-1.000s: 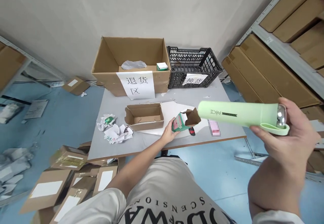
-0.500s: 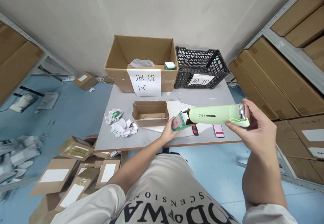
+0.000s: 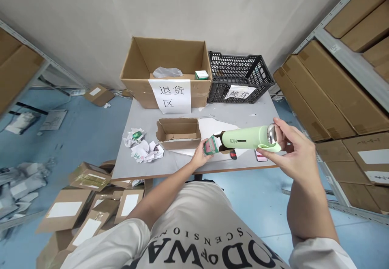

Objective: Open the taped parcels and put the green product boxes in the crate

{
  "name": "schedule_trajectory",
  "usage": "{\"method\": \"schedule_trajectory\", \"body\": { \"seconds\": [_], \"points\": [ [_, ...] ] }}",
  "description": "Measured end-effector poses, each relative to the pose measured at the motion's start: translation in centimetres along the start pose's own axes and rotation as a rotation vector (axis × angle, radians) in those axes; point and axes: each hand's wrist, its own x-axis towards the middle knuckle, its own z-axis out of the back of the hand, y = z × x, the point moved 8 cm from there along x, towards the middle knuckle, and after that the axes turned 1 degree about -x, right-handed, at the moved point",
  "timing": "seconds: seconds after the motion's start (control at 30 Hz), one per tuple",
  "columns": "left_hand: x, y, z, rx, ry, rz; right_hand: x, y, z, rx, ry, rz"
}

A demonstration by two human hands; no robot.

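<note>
Fingers (image 3: 275, 128) of the right hand (image 3: 293, 151) pinch a pale green bottle (image 3: 246, 138) by its cap end, its base at the open mouth of a green carton (image 3: 212, 145) clasped by the left hand (image 3: 199, 157); just beyond the carton sits an empty cardboard tray (image 3: 178, 133).

The left hand (image 3: 199, 158) reached forward with its arm extended, fingers curled in a grip; the right hand (image 3: 291, 153) was raised, wrist bent, fingers and thumb pinched closed
</note>
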Motion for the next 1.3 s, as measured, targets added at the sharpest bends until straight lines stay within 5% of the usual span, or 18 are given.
{"method": "schedule_trajectory", "body": {
  "seconds": [0.3, 0.57, 0.93, 1.3],
  "points": [
    [0.5, 0.3, -0.3, 0.157, 0.037, 0.001, 0.7, -0.1, -3.3, 0.021, 0.123, 0.038],
    [1.3, 0.4, -1.2, 0.082, -0.022, 0.013, 1.3, -0.6, -7.4, 0.035, 0.298, 0.053],
    [0.6, 1.9, -0.2, 0.146, -0.066, 0.079, 0.4, -0.5, -13.0, -0.137, 0.43, 0.28],
    [0.3, 2.2, 0.0, 0.207, -0.05, 0.066, -0.3, -0.8, -14.7, -0.123, 0.483, 0.312]
  ]
}}
